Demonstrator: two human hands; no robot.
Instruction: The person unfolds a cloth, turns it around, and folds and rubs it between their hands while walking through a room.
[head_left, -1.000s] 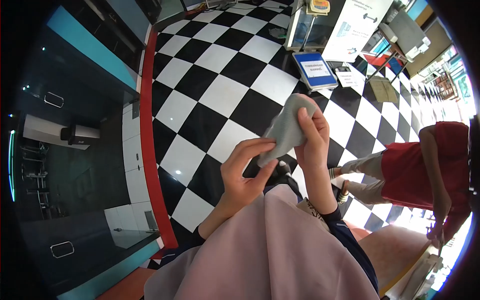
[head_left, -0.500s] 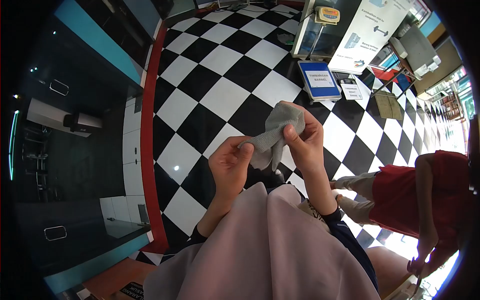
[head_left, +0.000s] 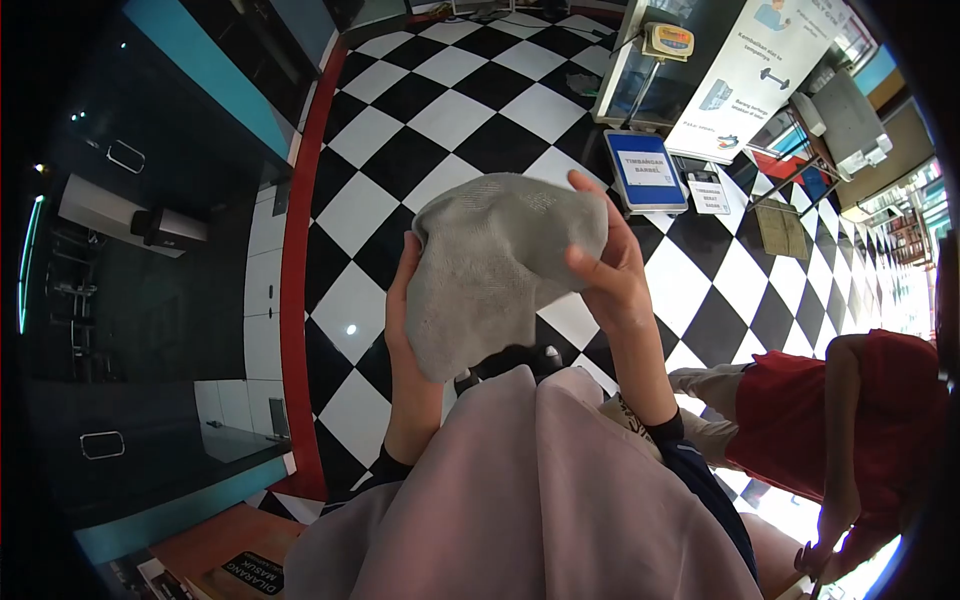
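Observation:
A grey, fine-textured cloth [head_left: 490, 270] is spread between my two hands in front of my chest, its lower left corner hanging down. My right hand [head_left: 620, 275] grips the cloth's right side, thumb on the front and fingers behind the edge. My left hand [head_left: 402, 300] is at the cloth's left side, mostly hidden behind it; only a finger edge and the wrist show. Below the cloth, part of my dark shoes [head_left: 510, 362] is visible on the floor.
Black and white checkered floor [head_left: 430, 110] lies ahead. A blue platform scale [head_left: 645, 195] and a standing banner [head_left: 735, 80] are at the upper right. Dark glass doors [head_left: 130, 330] line the left. A person in a red shirt [head_left: 790, 410] stands at the right.
The cloth has gone from bunched between my fingertips to opened out wide. My left hand has moved left and behind it. The view has shifted slightly.

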